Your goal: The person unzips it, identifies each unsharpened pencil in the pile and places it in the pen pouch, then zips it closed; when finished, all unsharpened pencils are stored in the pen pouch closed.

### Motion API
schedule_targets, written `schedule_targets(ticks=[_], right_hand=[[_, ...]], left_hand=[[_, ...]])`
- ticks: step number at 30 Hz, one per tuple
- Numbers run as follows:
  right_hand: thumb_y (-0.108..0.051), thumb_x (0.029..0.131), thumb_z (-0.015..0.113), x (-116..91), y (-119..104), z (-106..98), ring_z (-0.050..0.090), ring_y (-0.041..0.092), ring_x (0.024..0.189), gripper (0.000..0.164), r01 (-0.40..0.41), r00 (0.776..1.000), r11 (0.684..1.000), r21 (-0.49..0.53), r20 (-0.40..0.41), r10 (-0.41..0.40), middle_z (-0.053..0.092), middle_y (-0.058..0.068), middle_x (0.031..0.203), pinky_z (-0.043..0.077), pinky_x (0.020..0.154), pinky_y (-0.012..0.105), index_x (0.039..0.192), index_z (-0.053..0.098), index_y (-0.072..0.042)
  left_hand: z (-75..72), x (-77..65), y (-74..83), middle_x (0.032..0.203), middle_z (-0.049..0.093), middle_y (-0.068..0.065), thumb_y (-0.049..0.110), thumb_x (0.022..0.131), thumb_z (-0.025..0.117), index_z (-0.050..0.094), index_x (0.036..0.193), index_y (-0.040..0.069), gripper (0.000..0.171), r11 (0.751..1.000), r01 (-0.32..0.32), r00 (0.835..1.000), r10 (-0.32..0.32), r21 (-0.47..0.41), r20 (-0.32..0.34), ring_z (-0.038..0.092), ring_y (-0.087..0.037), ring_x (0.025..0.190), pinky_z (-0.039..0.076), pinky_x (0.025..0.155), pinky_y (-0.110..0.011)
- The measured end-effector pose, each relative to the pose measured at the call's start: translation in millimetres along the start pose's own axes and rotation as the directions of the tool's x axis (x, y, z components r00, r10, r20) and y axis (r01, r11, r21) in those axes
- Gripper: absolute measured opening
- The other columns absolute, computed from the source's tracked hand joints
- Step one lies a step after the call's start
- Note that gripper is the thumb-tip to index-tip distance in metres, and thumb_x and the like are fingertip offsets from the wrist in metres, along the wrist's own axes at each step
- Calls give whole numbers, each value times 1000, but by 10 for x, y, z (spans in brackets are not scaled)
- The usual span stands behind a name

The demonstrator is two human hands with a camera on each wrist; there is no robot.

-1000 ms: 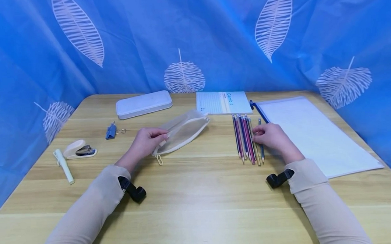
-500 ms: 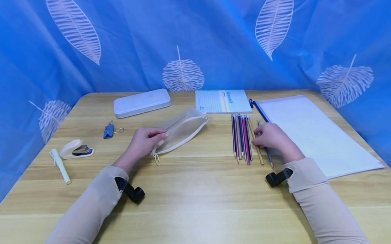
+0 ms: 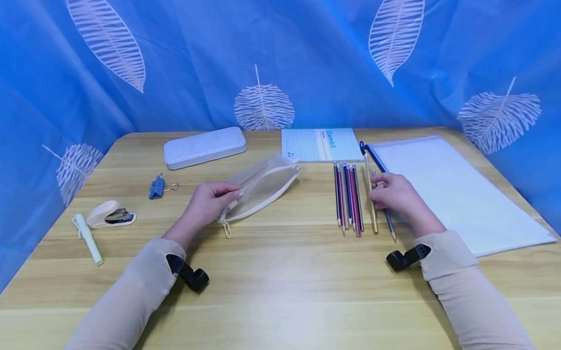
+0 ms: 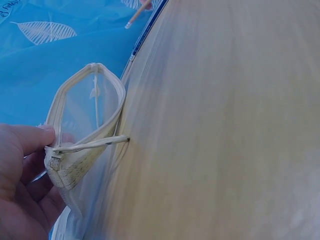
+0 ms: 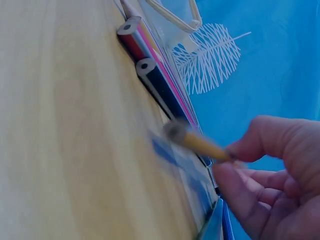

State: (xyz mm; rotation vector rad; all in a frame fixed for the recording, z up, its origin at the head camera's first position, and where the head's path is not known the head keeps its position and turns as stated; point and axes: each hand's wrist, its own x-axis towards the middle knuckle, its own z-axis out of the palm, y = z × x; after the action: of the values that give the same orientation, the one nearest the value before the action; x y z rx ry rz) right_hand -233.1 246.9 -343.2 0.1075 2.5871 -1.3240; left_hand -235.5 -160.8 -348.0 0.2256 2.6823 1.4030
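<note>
My left hand (image 3: 210, 202) pinches the left end of a translucent zip pouch (image 3: 262, 189), whose white-edged mouth gapes. In the left wrist view the thumb presses the pouch corner (image 4: 62, 172) beside the cord zip pull (image 4: 92, 144). My right hand (image 3: 396, 194) pinches a gold pencil (image 3: 374, 220) between thumb and forefinger. The right wrist view shows this pencil (image 5: 202, 146) blurred, its flat end over the table. A blue pencil (image 3: 390, 225) lies slanted below the right hand, partly hidden by it. Left of it, several pencils (image 3: 348, 198) lie side by side.
A white document folder (image 3: 458, 197) with a blue zip edge lies at right. Behind are a notepad (image 3: 317, 145) and a white pencil case (image 3: 205, 148). At left lie a blue binder clip (image 3: 157, 187), a stapler (image 3: 105, 214) and a pale green pen (image 3: 88, 240).
The right hand has shifted slightly right, drawing the gold pencil away from the row. The blue pencil's tip has swung right. The left hand and pouch stay about where they were.
</note>
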Motion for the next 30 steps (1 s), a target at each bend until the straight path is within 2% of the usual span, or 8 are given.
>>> schedule_targets(ticks=[3,5,9,12,18,25,28,30], right_hand=[[-2,80,52,-26,-10,11,58,12,67,58,4,1000,990,141,-11,-3,55,5,85,54,67,26,134,33,6],[0,80,50,-47,-37,38,55,9,64,57,-1,1000,965,263,-12,5,54,1,80,54,64,24,134,32,3],[5,81,48,-79,-121,161,52,6,60,44,-12,1000,852,524,-8,19,53,-2,78,51,58,20,124,37,0],[5,83,46,-91,-207,306,52,7,63,31,-18,999,764,645,-9,31,51,-1,82,49,59,18,112,42,-4],[3,87,44,-66,-395,619,51,11,70,18,-35,995,642,766,-31,92,46,1,85,48,64,20,102,45,-6],[0,88,45,6,-622,935,54,13,66,12,-33,988,569,821,-60,143,48,7,89,51,61,19,91,40,-10],[-1,88,46,39,-709,1048,56,14,67,12,-34,987,538,842,-55,148,50,13,96,52,63,21,99,42,-5],[-1,88,47,65,-760,1124,56,14,68,21,-36,987,519,854,-52,154,50,14,98,53,66,22,108,41,-2]], left_hand=[[-1,-4,14,110,65,-9,23,90,61,68,110,12,24,1000,9,1000,-9,5,9,54,-21,87,46,69,-28],[-1,-6,25,110,65,-9,23,90,61,68,111,12,24,1000,12,1000,-12,6,11,54,-21,88,46,70,-29],[6,-14,41,108,65,-9,23,90,61,68,110,13,24,1000,8,1000,-8,8,8,54,-21,87,46,69,-28],[19,-26,52,106,65,-9,21,90,62,68,110,12,23,1000,-3,1000,3,5,4,55,-20,85,47,68,-28],[46,-56,86,103,66,-10,19,89,63,68,108,9,23,999,-40,999,40,4,1,56,-18,81,47,66,-27],[100,-95,135,93,68,-11,16,88,64,69,105,7,20,997,-75,997,75,14,7,57,-16,71,49,59,-24],[123,-100,150,91,68,-10,15,87,64,70,105,7,20,997,-74,997,74,17,7,57,-16,71,49,60,-25],[136,-103,151,91,68,-10,15,87,65,69,105,7,20,998,-68,998,68,9,8,57,-16,71,49,60,-25]])
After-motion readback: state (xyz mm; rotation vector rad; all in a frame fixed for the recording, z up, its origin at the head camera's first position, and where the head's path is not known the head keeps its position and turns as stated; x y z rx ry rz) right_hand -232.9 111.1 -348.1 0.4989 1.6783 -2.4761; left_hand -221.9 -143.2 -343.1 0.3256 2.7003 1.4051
